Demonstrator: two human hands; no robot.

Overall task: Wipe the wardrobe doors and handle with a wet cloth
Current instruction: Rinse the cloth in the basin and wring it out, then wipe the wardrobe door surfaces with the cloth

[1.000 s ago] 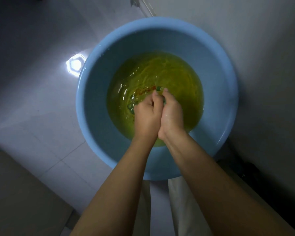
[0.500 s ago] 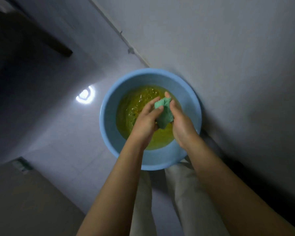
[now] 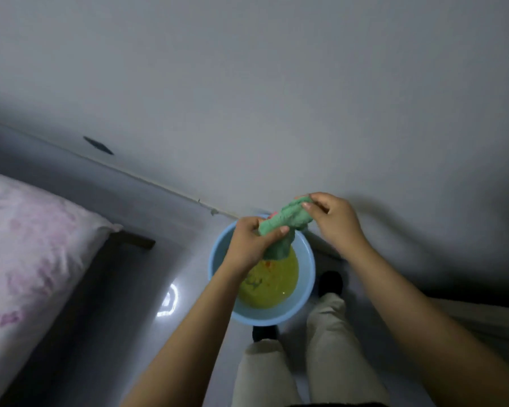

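Both my hands grip the green cloth [image 3: 288, 220] above the basin.

L hand [image 3: 249, 245] has thumb and fingers curled round the cloth's lower end; R hand [image 3: 332, 218] pinches the upper end w/ thumb and fingertips. Cloth is bunched between them, tail hanging over the blue basin [image 3: 218, 259] of yellow-green water [image 3: 272, 284]. Basin sits on the floor just ahead of my shoes, near the wall [image 3: 276, 98]. Bed [image 3: 27, 245] lies well apart at left.

One cloth [image 3: 285, 221], held by two hands, left [image 3: 249, 245] and right [image 3: 332, 221]; one basin [image 3: 218, 268] at six o'clock; one bed [image 3: 27, 245] at nine o'clock.
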